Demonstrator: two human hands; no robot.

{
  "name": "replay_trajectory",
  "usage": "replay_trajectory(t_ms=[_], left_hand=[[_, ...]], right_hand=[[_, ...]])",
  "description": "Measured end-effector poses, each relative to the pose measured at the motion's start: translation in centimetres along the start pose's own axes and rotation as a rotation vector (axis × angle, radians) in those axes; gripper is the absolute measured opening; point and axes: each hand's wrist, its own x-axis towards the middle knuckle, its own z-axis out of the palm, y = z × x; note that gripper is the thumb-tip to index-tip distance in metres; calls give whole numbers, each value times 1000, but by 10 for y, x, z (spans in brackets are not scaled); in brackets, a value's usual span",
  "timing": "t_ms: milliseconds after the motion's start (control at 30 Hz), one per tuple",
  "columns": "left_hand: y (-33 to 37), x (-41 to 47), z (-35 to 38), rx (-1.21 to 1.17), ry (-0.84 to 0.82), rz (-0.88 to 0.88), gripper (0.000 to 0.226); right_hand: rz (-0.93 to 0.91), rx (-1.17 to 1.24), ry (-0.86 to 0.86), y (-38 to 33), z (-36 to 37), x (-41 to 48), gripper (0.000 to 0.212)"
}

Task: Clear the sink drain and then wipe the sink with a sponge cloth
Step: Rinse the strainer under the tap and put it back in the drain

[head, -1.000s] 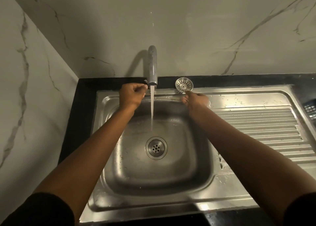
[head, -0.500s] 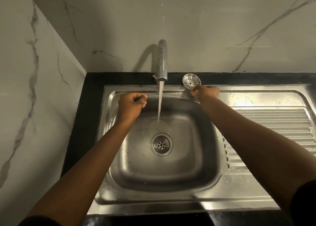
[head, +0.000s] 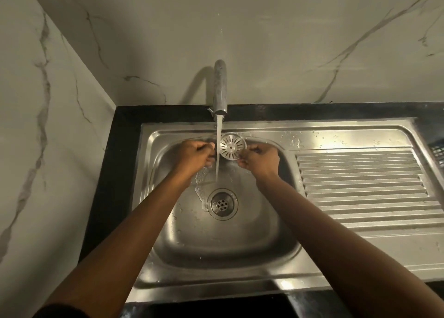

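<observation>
Over a steel sink (head: 269,267), the right hand (head: 260,160) pinched a round slotted drain strainer (head: 232,146) just right of the water stream (head: 218,154) from the tap (head: 220,89). The left hand (head: 194,155) was curled shut, empty, just left of the stream, above the open drain (head: 222,204)

Strainer (head: 232,146) now off ledge, apparently in right hand (head: 260,159)

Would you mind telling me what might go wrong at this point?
The right hand pinches the wet strainer by its edge only, so it may slip into the sink. The stream hitting the strainer could splash. The drain is uncovered, so rinsed-off debris may wash in.
</observation>
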Motion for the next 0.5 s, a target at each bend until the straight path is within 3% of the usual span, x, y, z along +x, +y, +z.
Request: replay_trajectory(t_ms=[367,500], left_hand=[[-12,-18,-15,19,-50,-82,11],[-21,-28,-24,11,-54,-97,10]], right_hand=[[-65,-206,-149,13,6,-21,14],[-174,-345,-194,8,8,-21,17]])
